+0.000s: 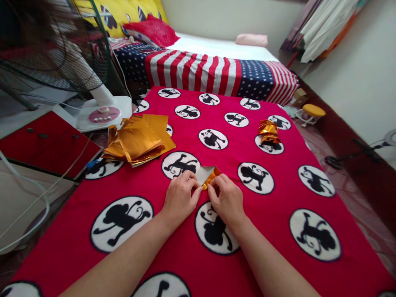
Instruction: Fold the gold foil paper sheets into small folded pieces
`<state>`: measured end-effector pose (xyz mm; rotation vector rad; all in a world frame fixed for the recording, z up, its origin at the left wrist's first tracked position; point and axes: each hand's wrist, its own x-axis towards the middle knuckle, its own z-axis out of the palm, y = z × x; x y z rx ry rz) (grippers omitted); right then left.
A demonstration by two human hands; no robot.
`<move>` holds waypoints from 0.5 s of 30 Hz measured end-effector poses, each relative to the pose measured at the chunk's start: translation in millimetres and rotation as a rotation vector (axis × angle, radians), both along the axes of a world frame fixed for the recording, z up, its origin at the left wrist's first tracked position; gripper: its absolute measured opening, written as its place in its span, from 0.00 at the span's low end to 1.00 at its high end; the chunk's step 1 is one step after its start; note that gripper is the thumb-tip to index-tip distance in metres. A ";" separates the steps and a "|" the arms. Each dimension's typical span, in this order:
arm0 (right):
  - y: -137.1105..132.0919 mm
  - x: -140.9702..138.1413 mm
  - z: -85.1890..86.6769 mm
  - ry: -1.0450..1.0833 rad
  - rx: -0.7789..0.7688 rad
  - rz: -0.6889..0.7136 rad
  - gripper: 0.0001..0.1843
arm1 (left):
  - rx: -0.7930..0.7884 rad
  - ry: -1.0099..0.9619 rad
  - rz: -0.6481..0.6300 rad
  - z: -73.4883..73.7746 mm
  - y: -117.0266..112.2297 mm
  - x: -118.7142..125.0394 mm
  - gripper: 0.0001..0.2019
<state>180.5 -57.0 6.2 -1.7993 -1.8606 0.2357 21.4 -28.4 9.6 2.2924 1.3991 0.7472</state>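
A small gold foil paper [209, 175], partly folded with its white back showing, lies on the red blanket [278, 231] printed with monkey circles. My left hand [180, 197] pinches its left edge with curled fingers. My right hand [227, 199] pinches its near right corner. Both hands rest on the blanket, close together. A loose stack of flat gold foil sheets [139, 140] lies to the far left. A small pile of folded gold pieces [268, 131] sits to the far right.
A white standing fan [99, 108] with a pink control panel stands at the left by a red box [46, 142]. White cables run along the left edge. A bed with a stars-and-stripes cover [210, 70] lies behind. A small yellow stool [313, 111] is on the floor at right.
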 end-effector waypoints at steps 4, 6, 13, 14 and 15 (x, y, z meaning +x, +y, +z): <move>0.5 -0.8 -0.5 -0.019 0.000 -0.001 0.07 | -0.011 0.030 0.011 0.3 -0.2 1.9 0.06; 0.5 -0.5 -0.1 -0.033 -0.006 -0.003 0.07 | -0.017 0.046 0.012 0.6 -0.7 2.6 0.06; 0.5 -2.6 0.1 -0.127 -0.014 -0.017 0.07 | -0.011 0.080 0.031 0.2 -1.8 4.1 0.06; 0.8 -3.2 0.2 -0.137 -0.019 -0.022 0.07 | -0.008 0.079 0.034 0.1 -1.6 4.5 0.06; 1.1 -3.8 0.5 -0.144 -0.024 -0.027 0.07 | -0.005 0.077 0.036 0.0 -1.4 4.9 0.06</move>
